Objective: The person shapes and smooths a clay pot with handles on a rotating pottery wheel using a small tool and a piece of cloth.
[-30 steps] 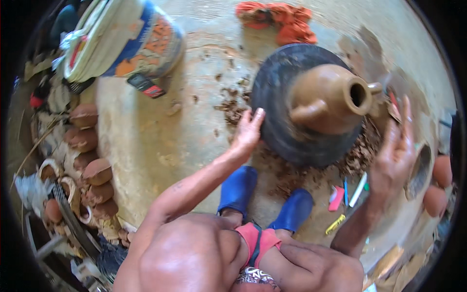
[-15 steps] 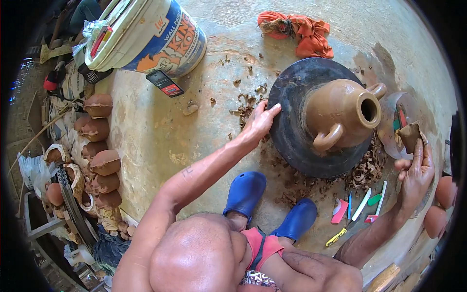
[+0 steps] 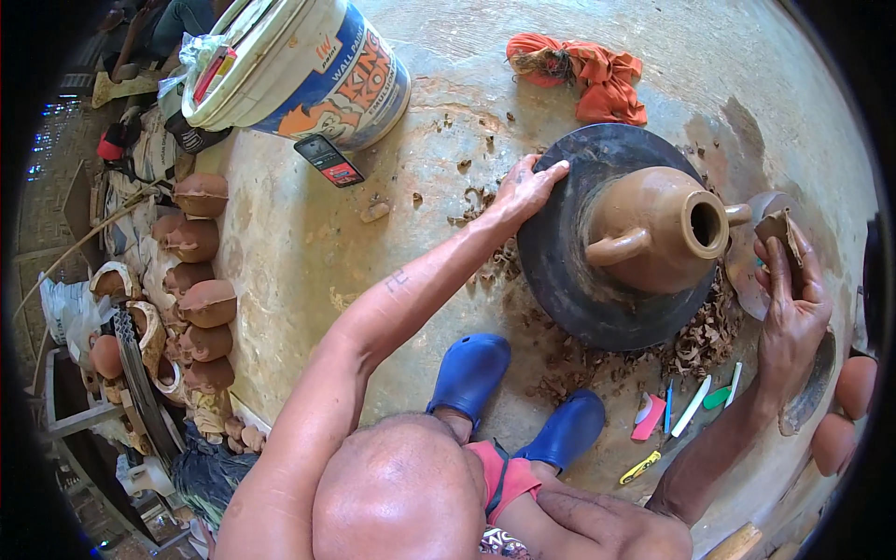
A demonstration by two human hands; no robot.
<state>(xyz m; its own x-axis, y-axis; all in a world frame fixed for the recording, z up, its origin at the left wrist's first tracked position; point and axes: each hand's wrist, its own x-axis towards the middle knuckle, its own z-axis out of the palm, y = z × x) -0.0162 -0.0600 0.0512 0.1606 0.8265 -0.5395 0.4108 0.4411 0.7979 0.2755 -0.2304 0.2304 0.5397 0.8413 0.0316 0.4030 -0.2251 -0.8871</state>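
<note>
A brown clay jar with a round mouth and two side handles stands on a dark round potter's wheel. At the wheel's far left rim is my left hand, its thumb lying over the top and the other fingers round the edge, partly hidden. My right hand is closed on a folded brown piece of leather or cloth, to the right of the jar and apart from it. A plastic basin lies partly hidden behind that hand.
Clay shavings surround the wheel. Near my blue clogs lie a yellow cutter, a pink scraper and other small tools. An orange cloth, a paint bucket, a leaning phone and several clay pots stand around.
The wheel and jar have turned clockwise, with my left hand moving along the rim away and to the right. My right hand has shifted slightly up and left with the brown piece.
</note>
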